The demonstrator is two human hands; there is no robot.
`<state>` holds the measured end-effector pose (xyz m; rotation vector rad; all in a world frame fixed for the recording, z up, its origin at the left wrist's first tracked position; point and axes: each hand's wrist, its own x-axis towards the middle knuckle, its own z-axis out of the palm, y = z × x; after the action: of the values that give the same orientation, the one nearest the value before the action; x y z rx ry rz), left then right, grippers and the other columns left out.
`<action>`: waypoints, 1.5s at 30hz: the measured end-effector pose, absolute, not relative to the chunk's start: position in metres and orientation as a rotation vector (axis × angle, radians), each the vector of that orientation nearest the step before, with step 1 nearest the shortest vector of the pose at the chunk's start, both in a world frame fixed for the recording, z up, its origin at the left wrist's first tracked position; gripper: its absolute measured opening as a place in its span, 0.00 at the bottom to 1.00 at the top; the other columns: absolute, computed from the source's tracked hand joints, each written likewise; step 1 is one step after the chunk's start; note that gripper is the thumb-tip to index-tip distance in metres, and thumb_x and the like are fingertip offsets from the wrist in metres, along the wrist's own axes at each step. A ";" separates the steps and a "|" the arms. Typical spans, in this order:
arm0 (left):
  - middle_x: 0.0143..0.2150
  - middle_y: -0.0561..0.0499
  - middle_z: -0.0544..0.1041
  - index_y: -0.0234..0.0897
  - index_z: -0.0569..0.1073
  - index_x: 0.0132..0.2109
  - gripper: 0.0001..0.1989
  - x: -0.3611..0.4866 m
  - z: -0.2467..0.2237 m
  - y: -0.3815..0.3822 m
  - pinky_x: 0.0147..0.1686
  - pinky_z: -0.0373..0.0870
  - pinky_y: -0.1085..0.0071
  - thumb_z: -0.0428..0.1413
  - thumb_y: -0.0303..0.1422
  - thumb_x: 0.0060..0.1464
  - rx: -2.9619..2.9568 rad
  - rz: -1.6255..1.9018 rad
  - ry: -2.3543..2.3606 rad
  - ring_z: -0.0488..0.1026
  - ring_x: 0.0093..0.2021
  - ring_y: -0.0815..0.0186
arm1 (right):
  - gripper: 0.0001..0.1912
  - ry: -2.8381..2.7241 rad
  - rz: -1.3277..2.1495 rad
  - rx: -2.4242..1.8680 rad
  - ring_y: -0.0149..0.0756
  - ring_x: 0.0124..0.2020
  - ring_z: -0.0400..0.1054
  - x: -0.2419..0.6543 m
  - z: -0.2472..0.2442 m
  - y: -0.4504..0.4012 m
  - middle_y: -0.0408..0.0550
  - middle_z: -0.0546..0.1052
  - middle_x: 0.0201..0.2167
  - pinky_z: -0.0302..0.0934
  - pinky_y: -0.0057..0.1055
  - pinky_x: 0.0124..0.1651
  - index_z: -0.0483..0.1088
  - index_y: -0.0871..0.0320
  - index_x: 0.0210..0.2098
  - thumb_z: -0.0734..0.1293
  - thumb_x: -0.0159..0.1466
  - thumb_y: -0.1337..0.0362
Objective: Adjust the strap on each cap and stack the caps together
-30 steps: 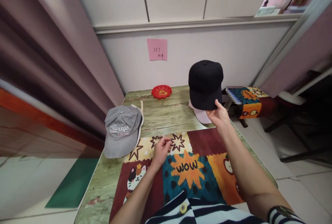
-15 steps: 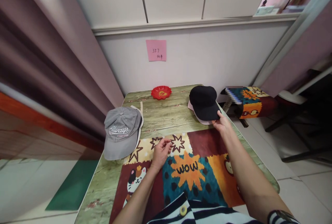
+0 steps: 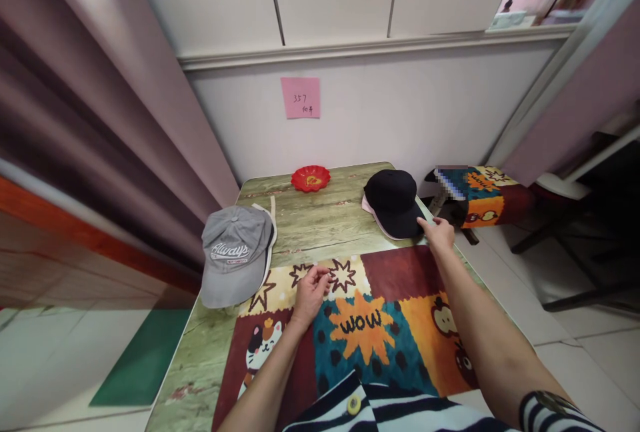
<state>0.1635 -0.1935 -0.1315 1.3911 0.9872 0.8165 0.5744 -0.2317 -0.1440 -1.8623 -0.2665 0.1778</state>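
Black cap (image 3: pixel 392 193), pink cap (image 3: pixel 367 206) mostly hidden beneath

black cap (image 3: pixel 393 193): matt cloth | grey cap (image 3: pixel 237 229): matt cloth | dish (image 3: pixel 311 179): glossy plastic | tabletop (image 3: pixel 315 219): wood-look, smooth

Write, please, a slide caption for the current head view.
Right hand at the brim of a black cap, left hand over the mat.
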 end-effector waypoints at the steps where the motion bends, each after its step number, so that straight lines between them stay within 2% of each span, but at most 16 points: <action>1: 0.32 0.51 0.78 0.35 0.74 0.40 0.14 0.164 -0.131 -0.194 0.28 0.69 0.72 0.59 0.42 0.54 1.394 0.815 0.989 0.71 0.26 0.69 | 0.35 -0.297 0.131 -1.910 0.62 0.61 0.63 0.574 -0.142 -0.232 0.68 0.69 0.59 0.59 0.56 0.62 0.73 0.61 0.49 0.78 0.45 0.53; 3: 0.32 0.50 0.78 0.35 0.74 0.40 0.14 0.164 -0.131 -0.194 0.28 0.70 0.72 0.59 0.42 0.55 1.401 0.809 0.992 0.71 0.26 0.69 | 0.42 -0.390 0.065 -2.001 0.62 0.67 0.55 0.570 -0.137 -0.228 0.68 0.62 0.66 0.49 0.55 0.68 0.70 0.62 0.57 0.76 0.48 0.47; 5: 0.32 0.50 0.78 0.35 0.74 0.41 0.14 0.163 -0.131 -0.194 0.28 0.70 0.72 0.59 0.42 0.55 1.409 0.803 0.994 0.71 0.27 0.69 | 0.47 -0.584 0.012 -2.102 0.61 0.69 0.52 0.562 -0.133 -0.220 0.67 0.60 0.68 0.45 0.54 0.69 0.65 0.62 0.62 0.72 0.51 0.41; 8: 0.33 0.50 0.78 0.36 0.74 0.41 0.14 0.163 -0.132 -0.196 0.28 0.70 0.72 0.59 0.42 0.55 1.417 0.809 0.994 0.72 0.27 0.69 | 0.55 -0.865 -0.026 -2.252 0.59 0.69 0.51 0.548 -0.131 -0.207 0.67 0.59 0.69 0.45 0.53 0.69 0.58 0.61 0.68 0.69 0.51 0.35; 12: 0.32 0.50 0.78 0.36 0.74 0.41 0.12 0.163 -0.134 -0.197 0.29 0.70 0.72 0.58 0.41 0.56 1.450 0.818 1.000 0.72 0.27 0.69 | 0.60 -0.950 0.015 -2.350 0.58 0.70 0.50 0.531 -0.133 -0.202 0.65 0.57 0.70 0.47 0.53 0.68 0.49 0.61 0.72 0.70 0.51 0.34; 16: 0.32 0.50 0.78 0.36 0.74 0.41 0.11 0.164 -0.135 -0.197 0.29 0.70 0.72 0.58 0.40 0.57 1.476 0.819 0.997 0.73 0.28 0.67 | 0.57 -0.856 0.028 -2.448 0.59 0.69 0.52 0.514 -0.133 -0.205 0.66 0.58 0.70 0.51 0.58 0.65 0.49 0.60 0.72 0.69 0.54 0.36; 22: 0.31 0.50 0.77 0.36 0.74 0.41 0.11 0.165 -0.138 -0.198 0.29 0.70 0.72 0.57 0.39 0.57 1.506 0.832 0.995 0.73 0.28 0.67 | 0.52 -0.714 -0.103 -2.537 0.62 0.68 0.52 0.489 -0.133 -0.209 0.73 0.58 0.68 0.54 0.63 0.60 0.48 0.63 0.72 0.65 0.60 0.38; 31: 0.29 0.52 0.76 0.36 0.76 0.39 0.09 0.165 -0.140 -0.205 0.28 0.66 0.74 0.56 0.36 0.55 1.524 0.849 0.988 0.70 0.25 0.69 | 0.54 -0.795 -0.236 -2.456 0.66 0.66 0.54 0.498 -0.153 -0.217 0.75 0.60 0.66 0.54 0.65 0.58 0.47 0.64 0.72 0.63 0.61 0.34; 34: 0.28 0.52 0.76 0.36 0.76 0.39 0.08 0.165 -0.139 -0.207 0.27 0.65 0.74 0.56 0.35 0.55 1.517 0.866 0.989 0.69 0.24 0.70 | 0.55 -0.778 -0.248 -2.426 0.69 0.64 0.56 0.502 -0.154 -0.219 0.76 0.62 0.65 0.51 0.68 0.60 0.49 0.66 0.71 0.66 0.58 0.34; 37: 0.28 0.51 0.77 0.36 0.76 0.38 0.08 0.165 -0.138 -0.208 0.27 0.65 0.73 0.56 0.36 0.55 1.522 0.878 0.983 0.70 0.25 0.69 | 0.55 -0.821 -0.386 -2.328 0.71 0.69 0.49 0.491 -0.150 -0.224 0.78 0.57 0.68 0.41 0.70 0.64 0.47 0.68 0.72 0.66 0.60 0.37; 39: 0.28 0.51 0.77 0.36 0.76 0.37 0.08 0.165 -0.136 -0.208 0.27 0.65 0.73 0.56 0.35 0.54 1.529 0.889 0.971 0.70 0.25 0.68 | 0.52 -0.962 -0.503 -2.194 0.67 0.73 0.41 0.469 -0.146 -0.227 0.74 0.52 0.72 0.36 0.68 0.67 0.45 0.67 0.73 0.64 0.63 0.40; 40: 0.28 0.51 0.77 0.36 0.76 0.36 0.08 0.165 -0.136 -0.208 0.27 0.66 0.73 0.56 0.35 0.54 1.533 0.897 0.967 0.70 0.25 0.69 | 0.49 -1.061 -0.524 -2.119 0.64 0.73 0.41 0.455 -0.145 -0.228 0.71 0.52 0.72 0.35 0.67 0.68 0.46 0.65 0.73 0.63 0.65 0.42; 42: 0.28 0.52 0.77 0.36 0.76 0.35 0.07 0.167 -0.137 -0.210 0.27 0.66 0.73 0.57 0.35 0.53 1.540 0.920 0.967 0.69 0.25 0.69 | 0.43 -1.205 -0.444 -1.991 0.61 0.73 0.45 0.423 -0.146 -0.226 0.68 0.56 0.71 0.39 0.63 0.69 0.51 0.64 0.72 0.60 0.67 0.44; 45: 0.27 0.51 0.77 0.36 0.77 0.35 0.07 0.171 -0.138 -0.215 0.27 0.66 0.73 0.59 0.36 0.52 1.543 0.972 0.986 0.69 0.24 0.69 | 0.37 -1.153 -0.088 -1.841 0.55 0.65 0.60 0.381 -0.149 -0.217 0.66 0.68 0.65 0.53 0.49 0.65 0.64 0.66 0.65 0.58 0.66 0.46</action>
<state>0.1705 -0.2154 -0.1380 1.5429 0.9858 0.9715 0.3812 -0.2174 -0.1495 -1.8411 -1.1534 -0.0878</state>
